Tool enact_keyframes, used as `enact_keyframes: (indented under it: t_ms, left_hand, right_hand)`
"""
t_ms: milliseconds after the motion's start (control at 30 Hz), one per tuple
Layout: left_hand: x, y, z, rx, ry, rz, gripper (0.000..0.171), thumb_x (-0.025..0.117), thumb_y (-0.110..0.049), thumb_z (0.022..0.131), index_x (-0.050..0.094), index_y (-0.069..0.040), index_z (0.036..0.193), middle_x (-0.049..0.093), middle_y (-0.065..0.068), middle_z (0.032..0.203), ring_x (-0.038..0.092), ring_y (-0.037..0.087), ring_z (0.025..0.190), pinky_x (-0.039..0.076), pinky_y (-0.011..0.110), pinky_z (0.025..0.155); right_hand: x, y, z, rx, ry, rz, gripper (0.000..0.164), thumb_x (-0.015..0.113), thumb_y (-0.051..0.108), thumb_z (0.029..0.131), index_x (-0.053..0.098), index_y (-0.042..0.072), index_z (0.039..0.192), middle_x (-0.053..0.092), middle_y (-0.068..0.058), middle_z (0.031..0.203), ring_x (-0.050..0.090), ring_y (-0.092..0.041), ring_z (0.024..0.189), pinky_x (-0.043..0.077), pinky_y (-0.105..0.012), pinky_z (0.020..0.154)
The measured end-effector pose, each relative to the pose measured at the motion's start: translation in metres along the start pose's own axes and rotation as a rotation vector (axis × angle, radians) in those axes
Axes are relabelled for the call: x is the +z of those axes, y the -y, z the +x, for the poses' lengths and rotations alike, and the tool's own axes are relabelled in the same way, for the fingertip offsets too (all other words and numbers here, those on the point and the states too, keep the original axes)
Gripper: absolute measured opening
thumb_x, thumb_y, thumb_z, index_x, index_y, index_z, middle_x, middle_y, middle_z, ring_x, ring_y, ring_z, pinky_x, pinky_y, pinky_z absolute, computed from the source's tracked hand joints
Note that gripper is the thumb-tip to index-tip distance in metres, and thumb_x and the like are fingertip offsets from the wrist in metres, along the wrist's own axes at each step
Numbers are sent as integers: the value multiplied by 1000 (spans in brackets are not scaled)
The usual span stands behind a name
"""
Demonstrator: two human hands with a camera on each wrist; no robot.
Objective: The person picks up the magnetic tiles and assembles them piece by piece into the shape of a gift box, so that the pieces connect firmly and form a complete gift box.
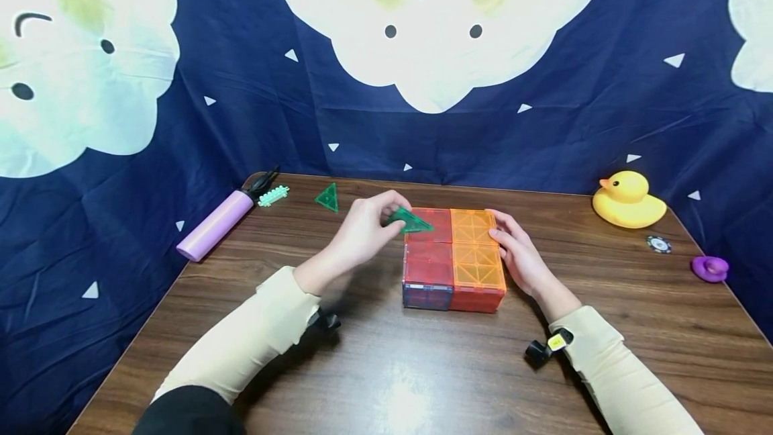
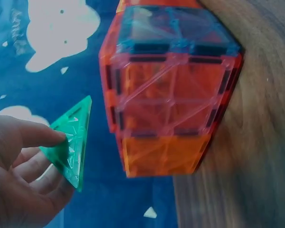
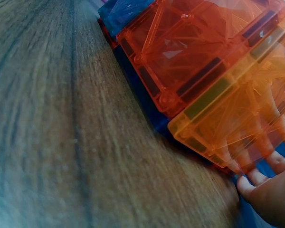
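Observation:
A low box of translucent magnetic tiles (image 1: 427, 262) stands on the table, with red and orange squares on top and blue and red squares on its near side. My left hand (image 1: 368, 223) pinches a green triangular magnetic tile (image 1: 412, 221) between thumb and fingers, over the box's left back part. In the left wrist view the green triangle (image 2: 72, 142) is held apart from the box. Against the box's right side rests my right hand (image 1: 522, 257), its fingers extended along an orange tile (image 3: 218, 123).
Another green triangle (image 1: 328, 197) lies at the back left, near a mint-green toy piece (image 1: 274, 196) and a lilac pump (image 1: 217, 223). To the right are a yellow rubber duck (image 1: 629, 201), a poker chip (image 1: 659, 244) and a small purple duck (image 1: 710, 269). A blue cloth hangs behind.

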State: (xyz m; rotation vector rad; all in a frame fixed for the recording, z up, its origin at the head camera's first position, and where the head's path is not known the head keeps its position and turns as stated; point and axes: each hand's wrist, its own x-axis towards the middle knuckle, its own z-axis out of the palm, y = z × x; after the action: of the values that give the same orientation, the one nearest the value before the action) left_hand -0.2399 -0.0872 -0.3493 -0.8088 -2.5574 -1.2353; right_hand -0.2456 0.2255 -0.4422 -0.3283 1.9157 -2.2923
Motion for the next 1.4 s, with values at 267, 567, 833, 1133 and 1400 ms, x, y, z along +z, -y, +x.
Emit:
enact_keyframes:
  t_ms: [267,567,833,1133,1400]
  left_hand:
    - [26,-5,5,44,93,31,18,72,-1,92,69,-11,106,73,1,94,60,13,80,50,31,72]
    - [35,-4,9,64,124,52,16,71,-2,93,69,-12,105,73,0,94,59,15,78,49,29,73]
    - [34,1,7,39,157,110,18,73,-5,93,70,-11,110,72,-1,92,52,14,70,44,26,67]
    - [30,7,7,20,155,37,31,80,-13,89,68,-8,118,74,3,104,64,16,87,54,36,81]
    - [-1,45,20,-204,-41,-157,39,67,-29,100,64,-3,129,70,11,120,64,26,114,49,42,100]
  right_hand:
    - [0,-1,0,-9,13,10,50,48,14,107,33,2,153,48,-1,138,53,-11,119,49,-24,95]
    - [1,0,-1,20,3,-1,54,46,14,107,27,-2,156,43,-6,143,52,-11,121,48,-24,96]
    - [2,0,1,13,5,-3,54,47,15,107,28,-1,156,44,-6,143,52,-10,120,48,-24,96]
    - [0,-2,1,1,4,2,50,48,15,107,33,4,154,46,-1,141,53,-11,120,49,-24,95]
    - [-1,-2,1,-17,4,10,50,48,14,107,33,2,154,47,-1,140,54,-10,120,49,-24,95]
